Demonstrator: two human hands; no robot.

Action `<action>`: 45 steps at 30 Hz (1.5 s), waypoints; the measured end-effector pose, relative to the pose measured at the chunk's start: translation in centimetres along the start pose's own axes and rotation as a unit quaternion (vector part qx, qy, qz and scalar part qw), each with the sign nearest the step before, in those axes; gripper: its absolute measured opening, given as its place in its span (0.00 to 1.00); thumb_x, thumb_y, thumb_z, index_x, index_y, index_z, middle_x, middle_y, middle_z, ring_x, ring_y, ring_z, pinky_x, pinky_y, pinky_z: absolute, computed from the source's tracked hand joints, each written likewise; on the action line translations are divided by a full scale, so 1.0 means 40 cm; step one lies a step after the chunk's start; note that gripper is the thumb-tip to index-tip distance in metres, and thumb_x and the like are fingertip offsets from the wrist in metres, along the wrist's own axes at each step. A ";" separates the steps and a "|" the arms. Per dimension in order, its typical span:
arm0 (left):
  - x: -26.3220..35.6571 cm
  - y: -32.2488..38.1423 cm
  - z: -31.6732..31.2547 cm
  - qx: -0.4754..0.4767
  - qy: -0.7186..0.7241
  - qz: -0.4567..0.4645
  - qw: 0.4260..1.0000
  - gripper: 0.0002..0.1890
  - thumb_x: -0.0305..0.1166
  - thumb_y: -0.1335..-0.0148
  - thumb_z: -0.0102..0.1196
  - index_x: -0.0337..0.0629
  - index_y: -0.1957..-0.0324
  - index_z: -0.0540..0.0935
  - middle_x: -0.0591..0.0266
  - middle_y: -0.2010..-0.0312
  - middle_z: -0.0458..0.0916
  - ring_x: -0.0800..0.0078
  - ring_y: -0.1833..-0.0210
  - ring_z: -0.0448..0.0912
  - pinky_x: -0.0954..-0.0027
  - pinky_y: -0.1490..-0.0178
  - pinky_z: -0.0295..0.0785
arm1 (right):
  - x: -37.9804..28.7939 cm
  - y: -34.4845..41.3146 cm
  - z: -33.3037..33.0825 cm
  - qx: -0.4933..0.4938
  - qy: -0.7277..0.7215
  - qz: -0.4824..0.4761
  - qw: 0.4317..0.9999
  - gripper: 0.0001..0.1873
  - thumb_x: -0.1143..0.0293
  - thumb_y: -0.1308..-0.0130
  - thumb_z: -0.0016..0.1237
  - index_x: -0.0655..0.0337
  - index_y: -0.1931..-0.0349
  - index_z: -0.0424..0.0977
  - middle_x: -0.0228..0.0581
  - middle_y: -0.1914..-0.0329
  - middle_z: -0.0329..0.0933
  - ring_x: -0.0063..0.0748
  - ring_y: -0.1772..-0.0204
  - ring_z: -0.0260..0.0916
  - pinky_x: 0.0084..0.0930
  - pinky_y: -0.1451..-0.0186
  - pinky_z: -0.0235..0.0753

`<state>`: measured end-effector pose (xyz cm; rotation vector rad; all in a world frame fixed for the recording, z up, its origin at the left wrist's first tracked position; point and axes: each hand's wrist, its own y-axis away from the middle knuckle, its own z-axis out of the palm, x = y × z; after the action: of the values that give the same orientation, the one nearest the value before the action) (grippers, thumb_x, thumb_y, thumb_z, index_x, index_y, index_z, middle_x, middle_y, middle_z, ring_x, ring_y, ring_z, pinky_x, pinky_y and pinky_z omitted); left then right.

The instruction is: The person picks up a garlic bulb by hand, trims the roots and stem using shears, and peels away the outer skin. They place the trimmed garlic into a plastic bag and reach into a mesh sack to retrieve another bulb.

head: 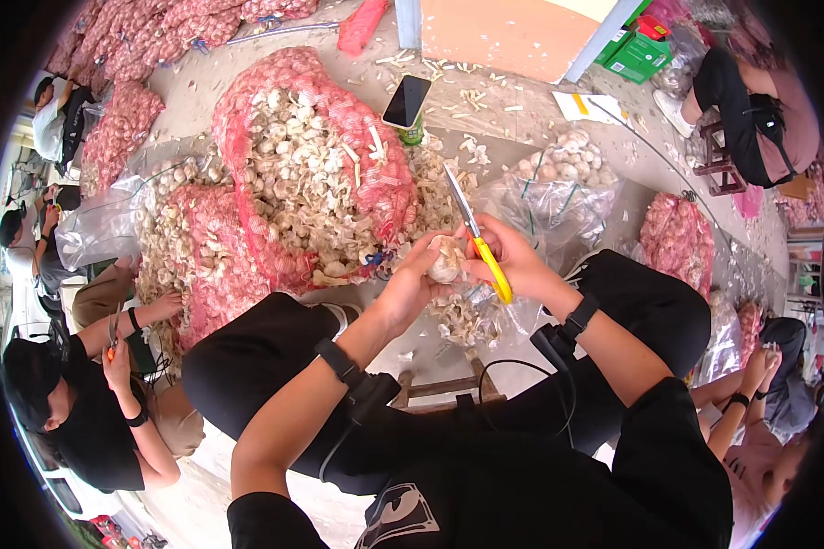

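Note:
My left hand (412, 278) holds a garlic bulb (446, 261) between thumb and fingers, above the space between my knees. Close at its right, my right hand (511, 257) grips scissors (484, 250) with yellow handles, their blades pointing up and away from me; its fingertips are near the bulb. A large open red mesh sack (288, 68) full of garlic bulbs and loose skins stands in front, to the left. Ahead on the right, a clear plastic bag (556, 199) contains pale garlic bulbs. Dry garlic skins (463, 319) lie below my hands.
A smartphone (406, 101) rests on a green can (412, 132) beyond the sack. At the left, a co-worker (89, 412) holds orange-handled scissors beside a smaller garlic sack (220, 254). Another garlic sack (680, 240) stands right of my knee. Other people sit at both sides.

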<state>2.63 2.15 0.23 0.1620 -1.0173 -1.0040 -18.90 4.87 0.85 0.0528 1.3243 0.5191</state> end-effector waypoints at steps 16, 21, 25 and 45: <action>-0.020 -0.003 0.002 0.009 0.021 0.029 0.999 0.22 0.42 0.20 0.43 0.50 0.30 0.62 0.58 0.37 0.71 0.65 0.33 0.72 0.53 0.29 0.70 | 0.022 -0.010 0.003 0.119 0.133 -0.025 0.984 0.32 0.77 0.39 0.65 0.65 0.36 0.66 0.36 0.60 0.80 0.22 0.58 0.77 0.23 0.52 0.78; -0.022 -0.003 0.001 0.003 0.019 0.035 0.999 0.23 0.43 0.20 0.44 0.52 0.29 0.62 0.59 0.37 0.72 0.65 0.33 0.72 0.54 0.30 0.71 | 0.018 -0.003 0.014 0.151 0.157 -0.058 0.974 0.29 0.77 0.40 0.65 0.63 0.38 0.69 0.34 0.60 0.79 0.21 0.60 0.74 0.22 0.53 0.75; -0.016 -0.004 -0.010 -0.029 0.058 0.037 0.997 0.25 0.45 0.23 0.47 0.52 0.29 0.63 0.60 0.36 0.72 0.65 0.33 0.72 0.56 0.32 0.72 | 0.024 -0.011 -0.021 0.173 0.170 -0.055 0.969 0.33 0.79 0.39 0.63 0.64 0.34 0.64 0.34 0.58 0.78 0.20 0.57 0.75 0.22 0.52 0.77; -0.030 -0.008 0.009 -0.029 0.039 0.074 0.996 0.29 0.47 0.22 0.46 0.52 0.25 0.58 0.60 0.31 0.67 0.62 0.26 0.66 0.52 0.23 0.63 | -0.005 0.018 0.027 0.182 0.238 -0.034 0.953 0.30 0.78 0.38 0.62 0.64 0.37 0.63 0.34 0.61 0.77 0.22 0.59 0.76 0.24 0.55 0.78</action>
<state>1.98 3.02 -0.49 0.0765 -0.9141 -0.8839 -18.17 5.70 1.53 0.1947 1.8788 0.2257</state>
